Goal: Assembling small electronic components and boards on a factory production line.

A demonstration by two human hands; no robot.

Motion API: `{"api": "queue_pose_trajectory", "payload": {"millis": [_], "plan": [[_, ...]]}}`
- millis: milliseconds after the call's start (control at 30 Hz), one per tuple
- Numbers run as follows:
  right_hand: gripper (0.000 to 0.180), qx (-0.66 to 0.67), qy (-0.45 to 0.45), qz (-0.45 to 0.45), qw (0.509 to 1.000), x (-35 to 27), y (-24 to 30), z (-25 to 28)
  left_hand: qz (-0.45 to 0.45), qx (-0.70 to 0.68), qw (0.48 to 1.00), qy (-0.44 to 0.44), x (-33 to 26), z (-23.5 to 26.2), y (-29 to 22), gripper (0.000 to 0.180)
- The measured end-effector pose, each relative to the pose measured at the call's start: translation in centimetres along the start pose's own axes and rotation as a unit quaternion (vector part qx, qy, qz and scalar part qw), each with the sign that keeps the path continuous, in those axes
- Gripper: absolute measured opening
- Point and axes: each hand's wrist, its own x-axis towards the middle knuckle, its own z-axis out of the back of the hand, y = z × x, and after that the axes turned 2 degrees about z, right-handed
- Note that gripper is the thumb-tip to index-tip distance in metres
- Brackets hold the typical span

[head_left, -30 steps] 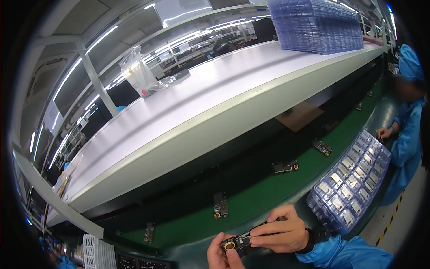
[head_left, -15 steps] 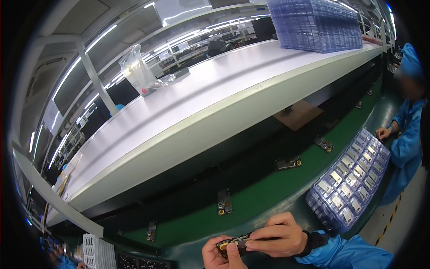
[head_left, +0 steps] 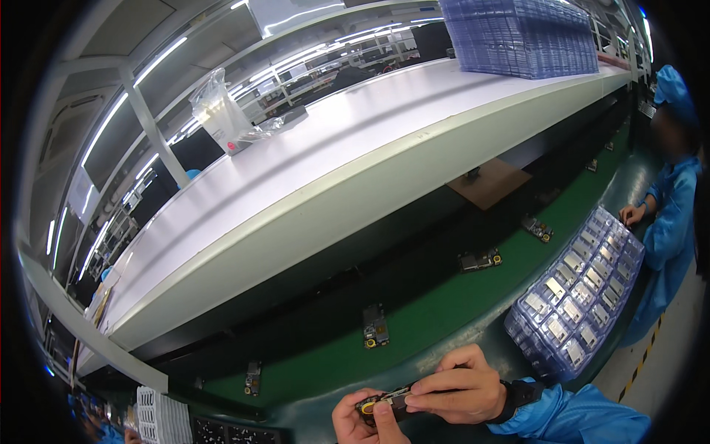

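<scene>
At the lower middle, both of my hands hold a small dark electronic assembly with a yellow ring at its left end. My left hand grips that left end, its thumb lying along the near side. From the right, my right hand pinches the other end with thumb and fingers, which cover part of it. A dark band circles my right wrist, below a blue sleeve. Similar assemblies lie spaced out on the green conveyor belt, including one just beyond my hands and another farther right.
A stack of clear plastic trays with silvery parts stands at right, beside a co-worker in blue. A white shelf crosses above the belt, bearing more trays and a plastic bag. White trays sit lower left.
The assemblies on the belt have shifted slightly to the right. The whole view has tilted a little. My hands keep nearly the same grip and place.
</scene>
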Motion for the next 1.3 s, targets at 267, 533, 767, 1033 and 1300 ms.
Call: {"api": "queue_pose_trajectory", "payload": {"millis": [267, 533, 767, 1033, 1300], "plan": [[0.029, -0.008, -0.004, 0.021, 1.000, -0.3, -0.1, -0.4, -0.021, 0.001, 1.000, -0.010, -0.2, 0.1, 0.3, 0.027], [0.026, 0.013, -0.004, -0.021, 1.000, 0.9, 0.5, 0.3, -0.068, 0.052, 0.996, 0.007, -0.4, 0.4, 1.1, 0.026], [0.027, 0.183, 0.058, -0.117, 0.974, 0.4, -1.2, 0.6, -0.183, 0.182, 0.964, 0.067, -0.1, 0.3, 1.3, 0.025], [0.022, 0.130, 0.053, -0.127, 0.982, 0.7, -1.2, 0.6, -0.039, 0.136, 0.989, 0.052, 0.5, 0.1, 1.8, 0.027], [0.021, 0.178, 0.172, -0.216, 0.945, 0.3, -3.1, 1.9, 0.002, 0.197, 0.975, 0.108, 0.8, -0.1, 1.2, 0.032]]}}
